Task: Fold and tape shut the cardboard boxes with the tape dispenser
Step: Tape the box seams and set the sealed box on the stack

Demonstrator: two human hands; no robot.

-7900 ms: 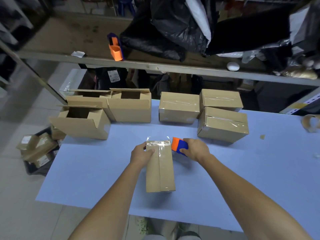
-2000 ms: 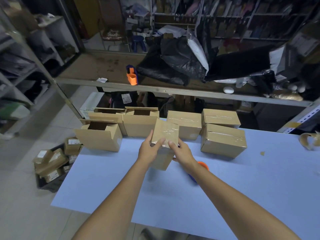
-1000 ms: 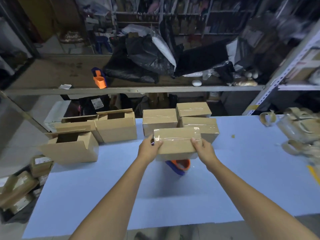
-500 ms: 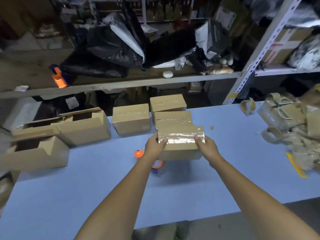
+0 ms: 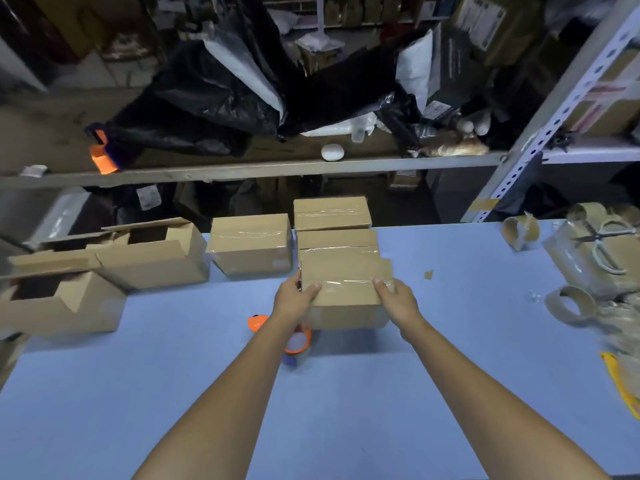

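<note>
The orange-and-blue tape dispenser (image 5: 294, 342) lies on the blue worktop (image 5: 381, 393) just left of and nearer than the sealed cardboard box (image 5: 346, 299), partly hidden under the left forearm and touched by neither hand. That box is brown with a strip of glossy clear tape across its top; the left hand (image 5: 292, 301) grips its left end with the thumb on top, and the right hand (image 5: 398, 301) grips its right end likewise, both arms outstretched. Just behind the box stand three more taped boxes (image 5: 251, 247), and well to its left two open-flapped boxes (image 5: 152, 258).
</note>
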